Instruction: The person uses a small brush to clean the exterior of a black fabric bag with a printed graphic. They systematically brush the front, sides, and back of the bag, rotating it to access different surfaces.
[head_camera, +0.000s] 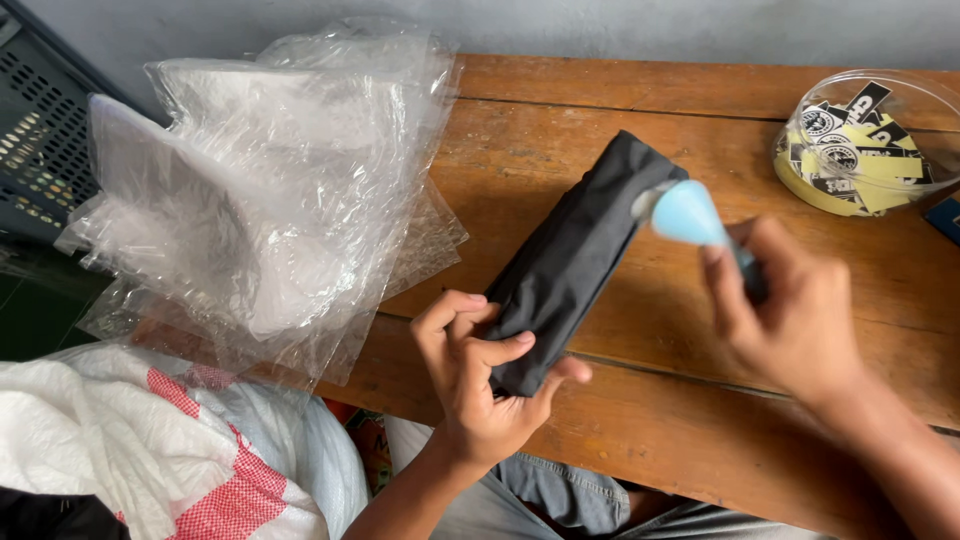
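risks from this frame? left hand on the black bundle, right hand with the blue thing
1. The left hand grips only the near end of the folded black cloth bundle; the far end lies free on the wooden table, so it might unroll.
2. The right hand is motion-blurred, holding a light blue tool against the bundle's far end; it may slip.
3. The stack of clear plastic bags overhangs the table's left edge and could slide off.

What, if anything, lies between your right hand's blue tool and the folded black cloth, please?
Nothing visible: the right hand has the blue tool at the black cloth's far end, while the left hand grips the near end.
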